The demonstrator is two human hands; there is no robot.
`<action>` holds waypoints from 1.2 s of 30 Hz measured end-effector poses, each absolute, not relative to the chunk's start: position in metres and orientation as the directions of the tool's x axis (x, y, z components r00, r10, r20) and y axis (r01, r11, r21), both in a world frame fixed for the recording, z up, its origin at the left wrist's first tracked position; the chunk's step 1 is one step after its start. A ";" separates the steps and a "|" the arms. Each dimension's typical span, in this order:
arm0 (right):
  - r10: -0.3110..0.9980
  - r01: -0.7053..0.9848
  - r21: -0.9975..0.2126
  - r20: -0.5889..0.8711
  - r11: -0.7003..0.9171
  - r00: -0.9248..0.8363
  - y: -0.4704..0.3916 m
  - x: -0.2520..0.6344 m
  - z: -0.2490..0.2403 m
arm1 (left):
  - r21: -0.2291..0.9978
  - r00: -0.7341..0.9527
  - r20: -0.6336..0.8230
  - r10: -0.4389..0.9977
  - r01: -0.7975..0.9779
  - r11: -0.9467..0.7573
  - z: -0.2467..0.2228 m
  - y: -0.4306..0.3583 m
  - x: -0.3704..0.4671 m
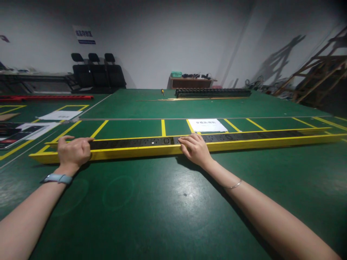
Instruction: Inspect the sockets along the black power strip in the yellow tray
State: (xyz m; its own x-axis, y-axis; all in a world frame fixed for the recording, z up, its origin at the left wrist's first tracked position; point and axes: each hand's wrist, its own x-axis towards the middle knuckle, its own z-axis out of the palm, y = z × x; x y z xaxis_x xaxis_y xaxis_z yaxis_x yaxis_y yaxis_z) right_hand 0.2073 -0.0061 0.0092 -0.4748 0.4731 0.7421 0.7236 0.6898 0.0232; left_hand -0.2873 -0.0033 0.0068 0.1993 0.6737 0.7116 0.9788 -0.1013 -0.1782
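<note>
A long yellow channel [141, 151] lies across the green table, with black socket modules [130, 143] set in a row inside it. My left hand [73, 151] is closed over the channel near its left end, its fingers curled at the black modules; a blue-grey band is on that wrist. Near the channel's middle, my right hand [195, 148] rests on the near wall with fingers bent together over the modules, beside a small gap in the row. Whether anything small is under its fingertips is hidden.
Behind the channel lie a white printed sheet [208, 125] and yellow tape lines. Farther back are a stack of dark strips [213, 92] and a screwdriver [162, 91]. A framed panel [24, 133] and red bars [54, 98] are at the left.
</note>
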 end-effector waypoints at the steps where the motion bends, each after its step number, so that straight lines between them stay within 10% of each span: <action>1: 0.473 0.724 0.031 0.738 0.689 -0.482 -0.007 0.208 0.009 | -0.174 0.194 0.713 0.674 0.980 -0.097 0.007 -0.003 -0.287; 36: 0.514 0.803 0.043 0.748 0.595 -0.420 -0.007 0.207 0.008 | -0.180 0.205 0.727 0.656 0.978 -0.106 0.011 -0.006 -0.268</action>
State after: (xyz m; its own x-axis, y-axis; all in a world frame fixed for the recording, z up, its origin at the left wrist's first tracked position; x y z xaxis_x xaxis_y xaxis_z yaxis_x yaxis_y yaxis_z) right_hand 0.2066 -0.0073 0.0077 -0.4205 0.5142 0.7476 0.8029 0.5947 0.0426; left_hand -0.2682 -0.0058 0.0114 0.2048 0.6557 0.7267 0.9780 -0.1062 -0.1798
